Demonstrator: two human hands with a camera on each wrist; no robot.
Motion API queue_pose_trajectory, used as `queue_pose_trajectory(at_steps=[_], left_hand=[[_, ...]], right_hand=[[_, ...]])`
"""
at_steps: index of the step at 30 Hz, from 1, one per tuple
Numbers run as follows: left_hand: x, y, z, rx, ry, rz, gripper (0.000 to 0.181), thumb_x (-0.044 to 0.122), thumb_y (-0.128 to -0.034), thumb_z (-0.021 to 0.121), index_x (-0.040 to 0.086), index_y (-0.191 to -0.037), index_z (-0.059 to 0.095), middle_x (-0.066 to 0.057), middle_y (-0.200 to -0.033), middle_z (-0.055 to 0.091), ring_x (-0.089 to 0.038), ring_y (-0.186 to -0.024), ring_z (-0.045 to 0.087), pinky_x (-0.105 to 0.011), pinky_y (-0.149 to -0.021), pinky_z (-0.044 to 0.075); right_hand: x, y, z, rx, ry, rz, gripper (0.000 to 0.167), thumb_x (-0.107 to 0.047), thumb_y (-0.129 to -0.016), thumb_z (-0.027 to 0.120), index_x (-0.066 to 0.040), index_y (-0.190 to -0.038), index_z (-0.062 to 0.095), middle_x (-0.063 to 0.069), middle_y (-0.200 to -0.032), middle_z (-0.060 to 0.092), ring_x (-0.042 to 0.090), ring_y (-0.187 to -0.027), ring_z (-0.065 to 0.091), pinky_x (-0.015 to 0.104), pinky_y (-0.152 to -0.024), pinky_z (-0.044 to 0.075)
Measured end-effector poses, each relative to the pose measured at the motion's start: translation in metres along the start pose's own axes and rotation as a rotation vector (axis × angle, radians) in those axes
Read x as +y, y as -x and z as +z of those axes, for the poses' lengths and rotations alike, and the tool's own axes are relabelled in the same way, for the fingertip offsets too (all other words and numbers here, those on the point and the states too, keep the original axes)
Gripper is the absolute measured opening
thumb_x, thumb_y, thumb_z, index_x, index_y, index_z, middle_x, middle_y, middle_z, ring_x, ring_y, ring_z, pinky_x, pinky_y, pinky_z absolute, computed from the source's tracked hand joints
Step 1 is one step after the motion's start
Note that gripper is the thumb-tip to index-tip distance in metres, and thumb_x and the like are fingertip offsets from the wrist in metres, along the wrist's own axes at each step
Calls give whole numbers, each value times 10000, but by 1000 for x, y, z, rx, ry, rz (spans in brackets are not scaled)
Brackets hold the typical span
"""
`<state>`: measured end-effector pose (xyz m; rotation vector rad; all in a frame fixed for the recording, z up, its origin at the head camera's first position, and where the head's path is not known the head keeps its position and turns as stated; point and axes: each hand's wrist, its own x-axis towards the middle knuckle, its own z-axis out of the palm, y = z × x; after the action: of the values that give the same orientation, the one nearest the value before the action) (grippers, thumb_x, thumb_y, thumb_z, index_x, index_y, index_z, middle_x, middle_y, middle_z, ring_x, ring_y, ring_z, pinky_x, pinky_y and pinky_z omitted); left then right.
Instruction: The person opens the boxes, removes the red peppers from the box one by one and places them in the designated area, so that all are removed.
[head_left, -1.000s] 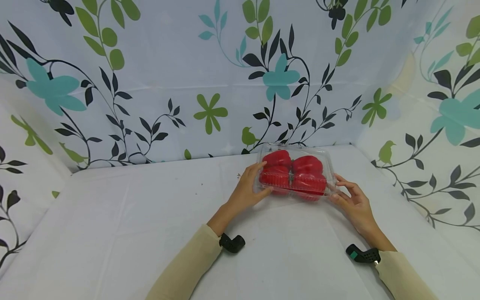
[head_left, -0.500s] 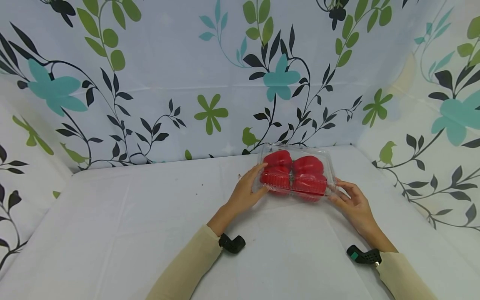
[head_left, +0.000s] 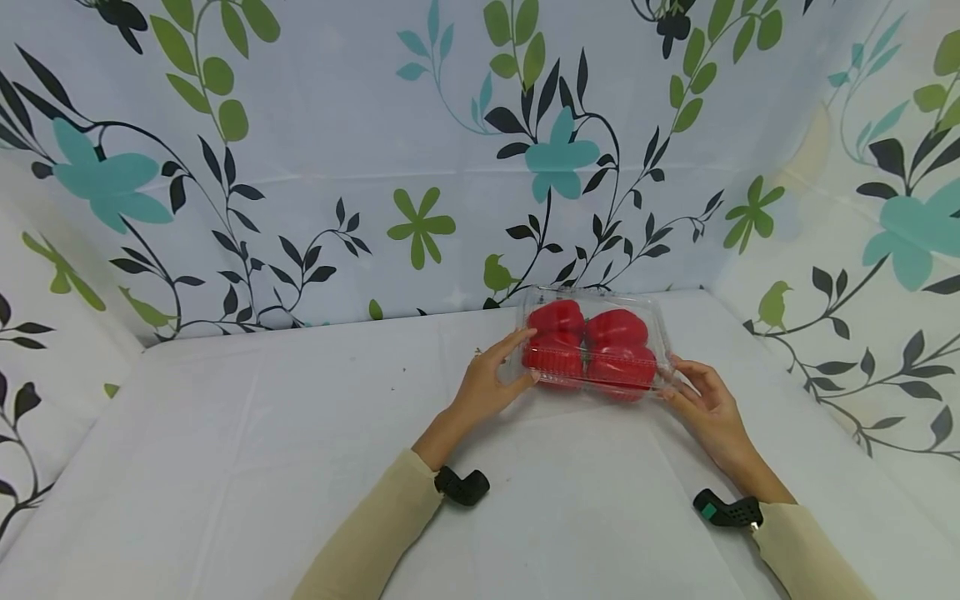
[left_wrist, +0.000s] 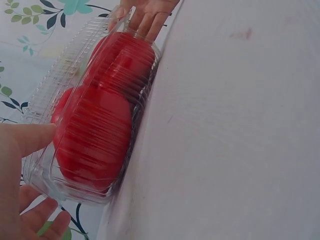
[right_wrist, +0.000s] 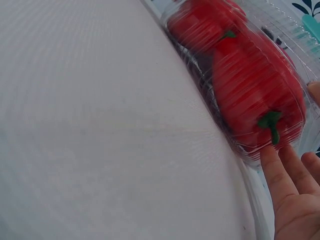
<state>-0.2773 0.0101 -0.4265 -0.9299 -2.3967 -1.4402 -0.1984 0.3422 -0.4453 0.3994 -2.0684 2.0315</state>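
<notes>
Two light contacts steady the box [head_left: 657,333], which lies on the counter [head_left: 300,433] between my grips. If I lifted now, its smooth plastic could slide past my fingertips, since neither grip wraps round it. Uneven pushes at its ends could swing it askew, and too hard a squeeze might buckle its thin walls; whether it is latched I cannot tell. Should it tip, the peppers [right_wrist: 250,90] inside would likely roll together. My left grip [head_left: 483,385], at the box's left end, is spread, thumb touching it. My right grip [head_left: 708,408], at its right end, is loosely splayed, fingertips touching it.
</notes>
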Motion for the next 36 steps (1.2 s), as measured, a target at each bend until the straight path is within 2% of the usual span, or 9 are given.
queue_pose_trajectory(at_steps=[10,14,18,21,24,26,29,33,36], left_hand=[[3,0,-3,-43,11,-27,586,133,-908,670,185,-1455,467,-70,-1499,437,-279,-1287,521,-452,-904,504],[4,0,-4,-55,7,-15,568,103,-925,641,155,-1460,457,-74,-1504,433,-269,-1339,474,-416,-897,506],[5,1,-5,-67,2,-9,559,95,-940,621,138,-1468,444,-81,-1513,419,-256,-1378,425,-382,-834,543],[7,1,-5,-72,8,-3,550,80,-947,605,116,-1470,436,-100,-1520,403,-267,-1397,393,-416,-885,547],[8,2,-5,-76,12,0,550,60,-954,584,95,-1478,418,-111,-1527,390,-271,-1414,359,-449,-1014,471],[8,2,-5,-77,13,-2,555,52,-957,571,90,-1485,404,-112,-1531,383,-269,-1420,346,-453,-1046,439],[10,2,-5,-81,18,-12,558,38,-961,551,86,-1493,388,-114,-1535,376,-252,-1430,324,-432,-1071,410],[12,2,-5,-85,24,-23,555,30,-967,529,73,-1498,373,-119,-1541,365,-239,-1440,301,-411,-1089,385],[12,2,-6,-89,12,-23,547,40,-978,514,64,-1503,359,-115,-1545,358,-231,-1442,295,-395,-1098,369]], right_hand=[[1,-1,0,2,-4,8,453,40,-953,559,-23,-1370,393,-47,-1443,425,9,-1220,539,211,-891,502],[0,0,0,-6,-14,6,443,43,-956,552,-31,-1364,398,-51,-1440,424,9,-1220,541,212,-894,500],[-1,0,-1,-17,-39,-1,438,55,-959,538,-28,-1364,395,-43,-1443,413,15,-1226,540,224,-900,496],[-1,0,-1,-14,-37,12,443,47,-960,541,-40,-1369,394,-43,-1442,413,12,-1228,536,226,-899,499],[0,-1,-2,-2,-2,35,452,13,-965,555,-69,-1377,390,-50,-1432,411,-8,-1217,534,209,-889,503],[0,-1,-2,3,17,48,460,-6,-967,561,-84,-1384,383,-44,-1428,403,-15,-1209,534,202,-885,502],[0,-1,-2,6,36,57,479,-22,-972,561,-98,-1405,370,-12,-1438,390,-21,-1203,533,193,-883,502],[-2,-1,-2,-6,34,74,593,-22,-976,552,-148,-1499,302,52,-1545,308,-39,-1219,515,196,-899,493],[-3,-1,-1,-15,42,92,621,-42,-980,554,-130,-1531,283,56,-1584,269,-51,-1217,516,196,-904,487]])
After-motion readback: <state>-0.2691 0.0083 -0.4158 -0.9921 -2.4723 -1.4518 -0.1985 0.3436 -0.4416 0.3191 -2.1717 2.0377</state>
